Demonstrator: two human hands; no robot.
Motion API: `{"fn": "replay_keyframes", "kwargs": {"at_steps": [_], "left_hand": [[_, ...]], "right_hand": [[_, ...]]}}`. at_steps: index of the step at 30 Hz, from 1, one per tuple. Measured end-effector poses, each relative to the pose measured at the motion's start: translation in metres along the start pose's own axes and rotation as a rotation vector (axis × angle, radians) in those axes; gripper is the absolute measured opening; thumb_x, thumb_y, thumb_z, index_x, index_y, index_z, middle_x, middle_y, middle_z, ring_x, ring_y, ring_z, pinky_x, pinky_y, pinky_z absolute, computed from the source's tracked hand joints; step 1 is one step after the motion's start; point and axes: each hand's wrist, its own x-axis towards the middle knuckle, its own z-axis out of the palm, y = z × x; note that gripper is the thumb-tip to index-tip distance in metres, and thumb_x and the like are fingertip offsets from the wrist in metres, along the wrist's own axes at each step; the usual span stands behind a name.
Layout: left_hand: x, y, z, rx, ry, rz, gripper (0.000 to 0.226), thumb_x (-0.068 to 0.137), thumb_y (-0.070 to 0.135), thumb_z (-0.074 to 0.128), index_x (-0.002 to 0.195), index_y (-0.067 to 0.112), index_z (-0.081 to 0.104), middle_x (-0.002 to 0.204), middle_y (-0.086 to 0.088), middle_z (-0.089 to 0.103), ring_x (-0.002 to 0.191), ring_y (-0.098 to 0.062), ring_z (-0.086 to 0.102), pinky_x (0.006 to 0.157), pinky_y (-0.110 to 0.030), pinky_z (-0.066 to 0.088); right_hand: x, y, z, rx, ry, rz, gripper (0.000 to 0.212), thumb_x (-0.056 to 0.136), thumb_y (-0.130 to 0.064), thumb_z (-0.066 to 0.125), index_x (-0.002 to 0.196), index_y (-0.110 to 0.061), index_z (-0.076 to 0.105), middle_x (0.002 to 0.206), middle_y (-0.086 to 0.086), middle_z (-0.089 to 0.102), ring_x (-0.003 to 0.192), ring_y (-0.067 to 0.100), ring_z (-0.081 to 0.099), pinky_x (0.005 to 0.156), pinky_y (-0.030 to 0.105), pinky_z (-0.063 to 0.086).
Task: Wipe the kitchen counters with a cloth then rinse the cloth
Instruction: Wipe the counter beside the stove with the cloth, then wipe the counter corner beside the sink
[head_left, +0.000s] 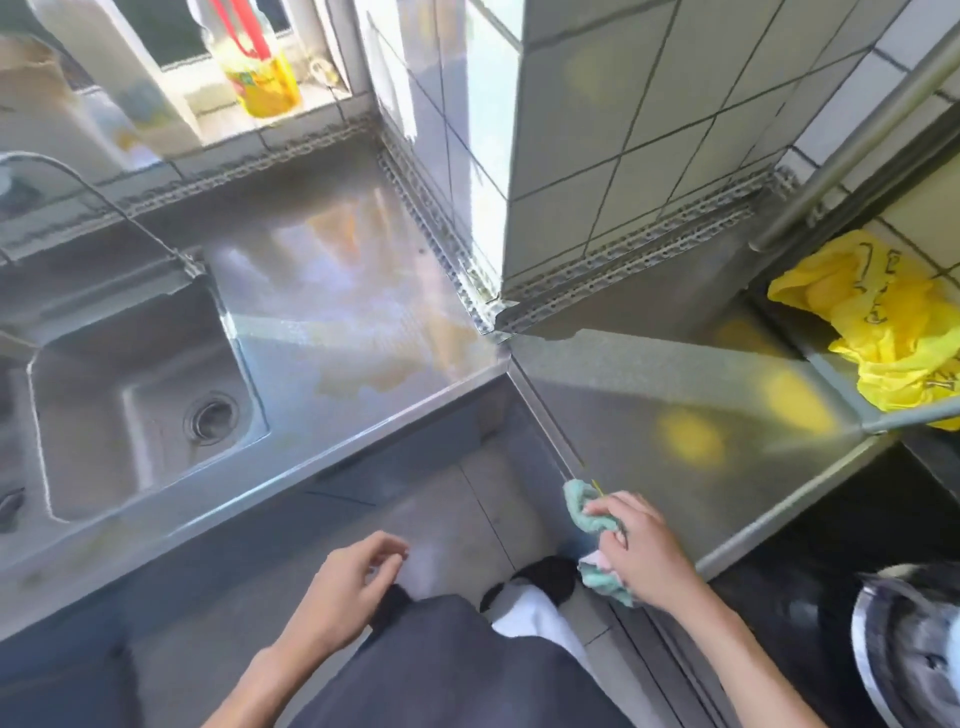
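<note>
Right hand (641, 551) grip tight round teal cloth (581, 512) on counter (675, 374) edge (left hand (345, 587) loose, free).

The right hand's fingers (605, 514) lie on the teal cloth (582, 512) at the steel counter (675, 374) edge; the steel sink (130, 384) is far left of them.

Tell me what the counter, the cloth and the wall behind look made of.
Counter: apparently stainless steel, brushed finish, mirroring yellow and window light. Cloth, gripped in the right hand: soft teal fabric, perhaps microfibre, bunched in folds. Wall: glazed ceramic tile by the look, glossy squares with dark grout lines.
</note>
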Motion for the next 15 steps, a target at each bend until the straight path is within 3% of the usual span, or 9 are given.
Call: {"fn": "replay_keyframes", "kwargs": {"at_steps": [6,15], "left_hand": [[-0.047,-0.046,-0.055,-0.052,0.104,0.021,0.021,0.1,0.029,0.063,0.107,0.048,0.066,0.104,0.032,0.073,0.1,0.007,0.07,0.095,-0.033,0.059],[-0.078,-0.105,-0.098,-0.087,0.182,0.019,0.019,0.1,0.031,0.063,0.107,0.049,0.066,0.105,0.035,0.072,0.1,0.009,0.069,0.095,-0.032,0.058]], "right_hand": [[-0.019,-0.091,0.035,0.09,0.083,-0.059,0.039,0.082,0.01,0.063,0.104,-0.02,0.075,0.106,-0.013,0.067,0.094,-0.011,0.059,0.08,0.001,0.038],[-0.016,-0.175,0.075,0.15,0.055,-0.094,0.04,0.086,0.005,0.063,0.106,-0.029,0.073,0.109,-0.014,0.07,0.097,-0.003,0.064,0.08,0.009,0.046]]}}
